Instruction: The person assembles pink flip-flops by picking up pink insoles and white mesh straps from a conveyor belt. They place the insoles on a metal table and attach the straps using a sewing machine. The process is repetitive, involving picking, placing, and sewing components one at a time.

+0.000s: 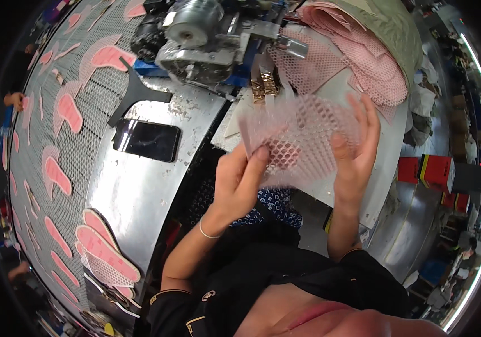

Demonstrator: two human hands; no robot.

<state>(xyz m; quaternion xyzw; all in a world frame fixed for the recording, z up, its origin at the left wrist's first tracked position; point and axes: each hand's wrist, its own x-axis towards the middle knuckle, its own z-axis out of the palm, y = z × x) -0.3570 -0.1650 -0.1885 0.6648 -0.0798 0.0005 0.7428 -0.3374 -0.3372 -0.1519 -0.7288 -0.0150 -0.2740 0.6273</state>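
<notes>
A pale pink honeycomb mesh piece point(313, 137) is raised in front of me, smeared by motion along its far side. My left hand point(237, 182) pinches its left edge between thumb and fingers. At the mesh's right side, my right hand point(358, 151) has its fingers stretched up and apart, with the thumb overlapping the edge; whether they touch it is unclear. Beyond the mesh stands a metal machine point(195, 50) with a spool-like wheel. More pink mesh sheets point(358, 50) lie piled at the far right, partly under a greenish cloth sack point(389, 25).
Left of me, a metal tabletop point(122, 194) carries a black phone point(147, 140) and stacked pink insoles point(106, 253). Past it, a mesh-patterned conveyor point(92, 95) bears several pink sole pieces. A white board point(389, 151) lies under my right hand. Red boxes point(437, 172) stand farther right.
</notes>
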